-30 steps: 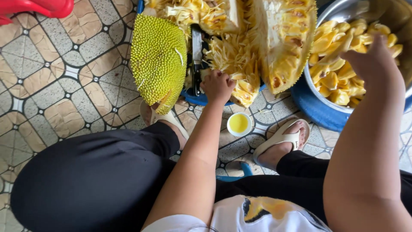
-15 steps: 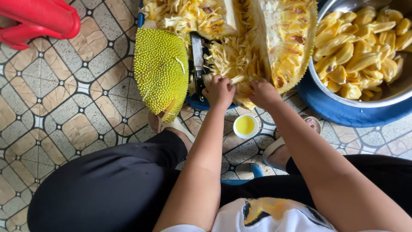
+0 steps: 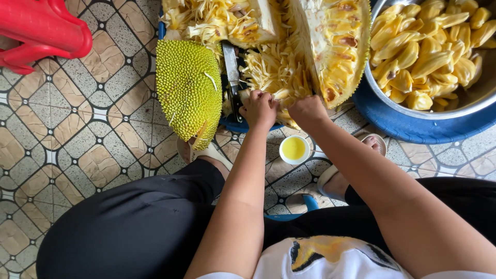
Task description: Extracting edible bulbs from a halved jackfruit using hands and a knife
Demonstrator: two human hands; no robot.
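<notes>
My left hand [image 3: 259,107] and my right hand [image 3: 307,109] are side by side, fingers curled into the pale stringy flesh of a cut-open jackfruit [image 3: 289,62] at the near edge of a blue tray [image 3: 243,125]. What each hand grips is hidden by the knuckles. A knife [image 3: 232,77] with a dark handle lies just left of my left hand. A green spiky jackfruit piece [image 3: 188,85] rests rind up on the left. Another wedge [image 3: 336,44] with yellow pods stands to the right.
A metal bowl [image 3: 480,101] full of yellow jackfruit pods sits in a blue basin [image 3: 413,126] at the right. A small white cup of yellow liquid [image 3: 294,149] stands on the tiled floor between my sandalled feet. A red plastic stool [image 3: 41,28] is at top left.
My right hand came back from the bowl of pods on the right and now sits in the jackfruit flesh beside my left hand, which stayed in place.
</notes>
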